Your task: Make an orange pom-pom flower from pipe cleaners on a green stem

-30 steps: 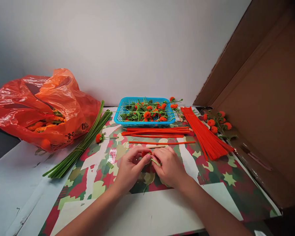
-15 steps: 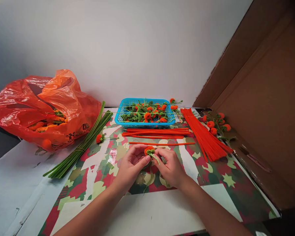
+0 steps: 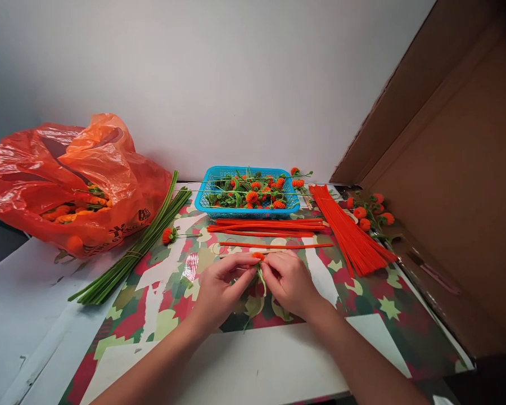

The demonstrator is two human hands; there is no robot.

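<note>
Between my two hands is a small orange pipe-cleaner flower [image 3: 258, 256], with a green stem hanging below it. My left hand [image 3: 227, 281] pinches it from the left side, thumb and index finger closed. From the other side my right hand [image 3: 287, 281] grips the flower near its green base, fingers curled; they hide much of it. Just beyond my hands lies a single orange pipe cleaner [image 3: 274, 245], and behind that a small pile of orange pipe cleaners [image 3: 270, 225]. A finished-looking orange flower [image 3: 167, 235] rests to the left.
A blue basket [image 3: 248, 212] of orange flowers and green pieces stands at the back. Green pipe cleaners [image 3: 130, 256] and a red plastic bag [image 3: 122, 197] are left. At right are an orange pipe-cleaner bundle [image 3: 354, 233], more flowers [image 3: 365, 224], tweezers [image 3: 436, 275] and a cardboard wall [image 3: 447, 169].
My fingers have closed in around the flower, so less of its orange head shows. The green end now hangs down rather than slanting right. The view has shifted slightly.
</note>
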